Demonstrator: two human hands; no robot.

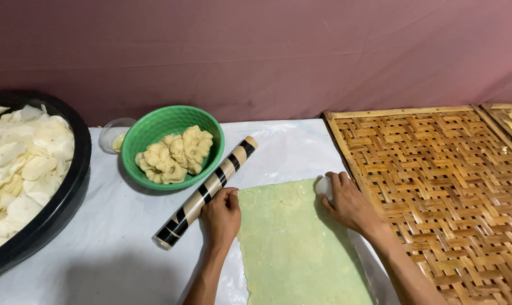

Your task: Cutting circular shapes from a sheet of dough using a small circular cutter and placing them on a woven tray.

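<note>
The desk [126,248] is being viewed from a single head-worn camera, close above, being aimed forward and downward toward the far wall [256,51].

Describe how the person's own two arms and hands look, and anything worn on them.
Both forearms are bare as far as the frame shows: no sleeves, gloves, watch or bracelets. The left hand and right hand show no rings that I can make out. Fingernails look short and unpainted.

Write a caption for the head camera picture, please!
Right hand presses a round cutter into flat dough; left hand steadies it.
</note>
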